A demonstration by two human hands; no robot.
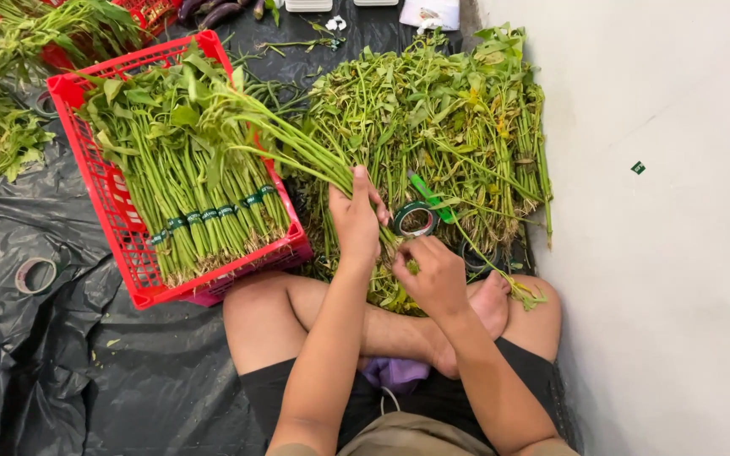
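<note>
Hands bundling leafy stems beside a red crate

The left hand point(355, 221) grips a bunch point(285, 143) whose long axis runs up-left, leaves over the crate point(99, 190), cut ends in the fist. The right hand point(434, 274) is curled by a green tape roll point(416, 219); its grip cannot be told. Green bands tie the crate's bundles point(204, 215). A small green sticker point(638, 167) sits on the white wall

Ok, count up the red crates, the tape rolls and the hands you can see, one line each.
Red crates: 2, the near crate and the far crate
Tape rolls: 2 clear, the green roll and the pale roll; darker rings nearby can't be told
Hands: 2, the left hand gripping a bunch of green stems, and the right hand
Total: 6
</note>
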